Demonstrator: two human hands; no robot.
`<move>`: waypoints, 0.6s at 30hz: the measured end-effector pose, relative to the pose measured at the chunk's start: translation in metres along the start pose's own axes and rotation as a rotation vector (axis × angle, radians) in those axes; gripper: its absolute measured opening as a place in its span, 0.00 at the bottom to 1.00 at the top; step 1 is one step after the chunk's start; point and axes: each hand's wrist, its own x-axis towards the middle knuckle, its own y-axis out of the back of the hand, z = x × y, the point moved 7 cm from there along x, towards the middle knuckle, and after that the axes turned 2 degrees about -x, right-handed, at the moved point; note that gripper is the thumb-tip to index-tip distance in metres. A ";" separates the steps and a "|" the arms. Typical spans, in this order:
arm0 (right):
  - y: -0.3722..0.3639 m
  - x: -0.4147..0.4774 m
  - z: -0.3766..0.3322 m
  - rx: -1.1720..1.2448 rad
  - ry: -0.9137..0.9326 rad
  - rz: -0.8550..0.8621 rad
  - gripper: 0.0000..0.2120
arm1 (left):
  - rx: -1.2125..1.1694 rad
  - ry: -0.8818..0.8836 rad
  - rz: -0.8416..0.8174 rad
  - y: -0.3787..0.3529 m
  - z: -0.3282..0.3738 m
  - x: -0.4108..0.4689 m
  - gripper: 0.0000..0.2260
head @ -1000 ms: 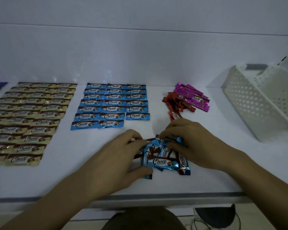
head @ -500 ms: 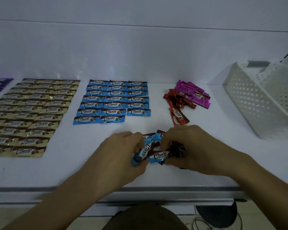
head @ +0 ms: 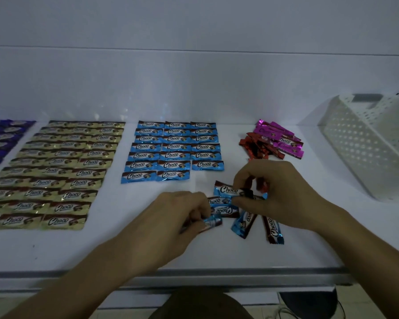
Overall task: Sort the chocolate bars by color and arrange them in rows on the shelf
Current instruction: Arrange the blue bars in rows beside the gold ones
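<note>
The right hand [head: 279, 196] pinched a shiny blue foil chocolate bar [head: 227, 190] between thumb and fingertips, low over the front of the white shelf [head: 101, 252]. The left hand [head: 177, 217] curled its fingers round a second blue bar [head: 213, 221]. The best way was probably to lay one bar at a time into the gap in the blue rows [head: 171, 147]. The pinched bar's long axis ran left to right, with the logo upright.

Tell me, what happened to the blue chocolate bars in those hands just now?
The bunch of blue-wrapped chocolate bars, clutched tight by both hands before, has spread out: two loose blue bars now lie on the white shelf. The right hand pinches one blue bar; the left hand grips another blue bar. The gold rows, blue rows, purple rows, red and pink pile and white perforated basket stayed put.
</note>
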 end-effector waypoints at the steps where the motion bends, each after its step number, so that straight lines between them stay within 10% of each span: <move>1: -0.001 0.005 0.001 -0.015 -0.002 0.012 0.09 | -0.034 0.004 0.018 0.006 -0.004 -0.002 0.09; 13: -0.038 0.044 0.005 -0.197 0.016 -0.030 0.08 | 0.049 0.029 0.125 0.038 -0.072 -0.028 0.04; 18: -0.037 0.041 0.010 -0.187 -0.008 0.005 0.08 | 0.309 -0.230 0.133 0.042 -0.069 -0.028 0.08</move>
